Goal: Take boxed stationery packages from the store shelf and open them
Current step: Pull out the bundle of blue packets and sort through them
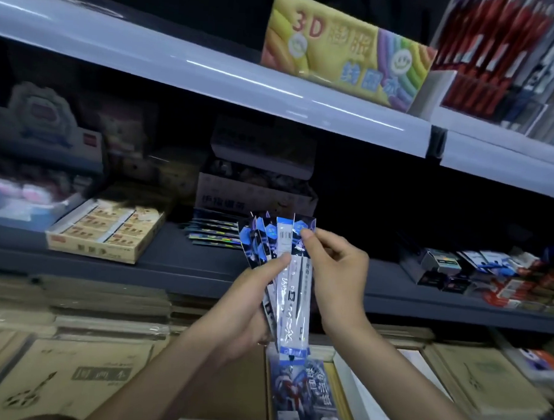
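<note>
Head view is showing a fan of slim pen packets (264, 244) being held upright between the two hands, in front of the dark shelf (176, 262). The left hand (248, 308) is gripping the lower half of the fan, its thumb pressing across the fronts. The right hand (336, 270) is pinching the top corner of the front packet (296, 313) between thumb and forefinger. These packets are looking light, thin and bendy, and their glossy film is likely slippery, so the fan could slide apart. The printed top end seems the firmest place to pinch and tear. Just beyond the left hand, a flat pile (215, 230) of similar packets is lying on the shelf. Further left of that hand, an open yellow box (107, 233) is sitting. Below both hands, notebooks (68, 375) are lying stacked.
</note>
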Available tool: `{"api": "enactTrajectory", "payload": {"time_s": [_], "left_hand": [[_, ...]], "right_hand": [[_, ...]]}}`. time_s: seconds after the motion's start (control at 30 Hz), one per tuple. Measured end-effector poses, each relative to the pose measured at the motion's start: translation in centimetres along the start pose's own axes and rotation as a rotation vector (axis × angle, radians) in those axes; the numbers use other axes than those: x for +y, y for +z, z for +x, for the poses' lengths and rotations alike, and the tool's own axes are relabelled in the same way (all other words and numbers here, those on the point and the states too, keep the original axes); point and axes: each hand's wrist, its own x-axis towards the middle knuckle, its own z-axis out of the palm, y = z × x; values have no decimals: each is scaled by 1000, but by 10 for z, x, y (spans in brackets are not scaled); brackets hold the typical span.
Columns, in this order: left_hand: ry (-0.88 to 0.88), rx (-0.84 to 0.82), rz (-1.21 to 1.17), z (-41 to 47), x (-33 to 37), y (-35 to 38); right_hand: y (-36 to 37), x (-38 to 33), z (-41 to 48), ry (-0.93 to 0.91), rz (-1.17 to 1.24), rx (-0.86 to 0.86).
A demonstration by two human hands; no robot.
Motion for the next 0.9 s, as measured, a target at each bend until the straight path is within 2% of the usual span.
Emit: {"api": "enactTrajectory", "payload": {"time_s": [0.07, 0.17, 0.33, 0.4, 0.57, 0.8, 0.9], "left_hand": [[22, 18, 1, -2, 1, -9], [61, 74, 58, -4, 3, -20], [128, 44, 217, -8, 8, -32], [133, 32, 262, -9, 7, -37], [161, 14, 364, -15, 8, -44], [134, 26, 344, -19, 7, -48], [117, 37, 355, -18, 5, -52]], "right_hand": [[6, 1, -6, 0, 3, 4], [12, -2, -12, 115, 24, -49], [12, -14, 0, 211, -30, -295], [11, -20, 6, 204, -85, -330], [11, -30, 16, 247, -81, -325], [7, -47, 33, 107, -75, -227], [3, -52, 41, 79, -3, -193]]}}
